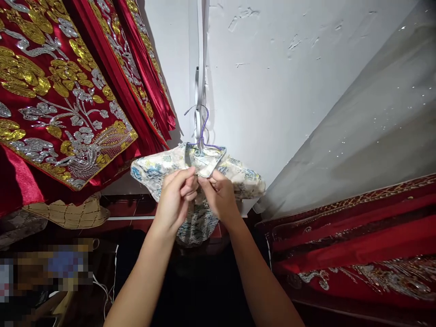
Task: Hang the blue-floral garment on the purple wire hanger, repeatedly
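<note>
The white wall is brightly lit, while the lower middle sinks into near-black. Soft shadows edge the red cloth and hanger on the wall. Sequins glitter, and tiny glints dot the grey sheet. The shirt looks fairly sharp; wide-angle stretch shows toward the edges. Coarse pixelation hides part of the lower left.

Left hand, right hand pinch neckline of floral garment on purple hanger; red embroidered cloth hanging left.
</note>
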Demonstrator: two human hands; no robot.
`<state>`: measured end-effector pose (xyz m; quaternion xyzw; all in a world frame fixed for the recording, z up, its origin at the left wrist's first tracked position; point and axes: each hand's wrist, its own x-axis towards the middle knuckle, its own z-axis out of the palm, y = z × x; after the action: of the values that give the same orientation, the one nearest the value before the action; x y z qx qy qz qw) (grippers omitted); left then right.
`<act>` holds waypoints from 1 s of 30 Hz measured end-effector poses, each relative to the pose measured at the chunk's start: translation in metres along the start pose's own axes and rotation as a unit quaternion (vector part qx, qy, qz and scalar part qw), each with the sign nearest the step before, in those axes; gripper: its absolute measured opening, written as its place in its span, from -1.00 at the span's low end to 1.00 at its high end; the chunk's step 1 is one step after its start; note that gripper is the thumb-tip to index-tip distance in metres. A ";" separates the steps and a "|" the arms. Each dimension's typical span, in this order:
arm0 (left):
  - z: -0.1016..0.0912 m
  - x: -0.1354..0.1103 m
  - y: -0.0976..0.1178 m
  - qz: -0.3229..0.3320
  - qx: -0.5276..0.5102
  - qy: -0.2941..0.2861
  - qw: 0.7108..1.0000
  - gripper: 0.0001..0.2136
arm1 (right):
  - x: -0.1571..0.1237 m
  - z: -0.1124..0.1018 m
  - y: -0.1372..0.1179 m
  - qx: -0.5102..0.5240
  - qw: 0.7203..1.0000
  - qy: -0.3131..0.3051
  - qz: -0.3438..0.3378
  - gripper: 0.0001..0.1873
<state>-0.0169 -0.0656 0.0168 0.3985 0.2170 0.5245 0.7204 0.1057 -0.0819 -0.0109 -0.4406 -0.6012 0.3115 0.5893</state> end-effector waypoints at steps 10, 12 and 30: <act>-0.058 -0.033 0.080 0.075 -0.157 0.096 0.980 -0.61 | -0.023 0.005 0.042 -0.070 0.994 0.074 0.039 -0.63; -0.092 -0.041 0.077 0.078 -0.189 0.140 0.969 -0.61 | -0.039 0.002 0.049 -0.030 0.994 0.093 0.055 -0.60; -0.117 -0.061 -0.089 -0.082 -0.071 0.133 0.985 -0.63 | -0.117 -0.051 0.103 -0.120 0.872 -0.279 0.385 -0.76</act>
<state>-0.0720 -0.0938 -0.1297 0.2536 0.3053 0.5259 0.7523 0.1629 -0.1515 -0.1480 -0.5990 -0.5562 0.5493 0.1733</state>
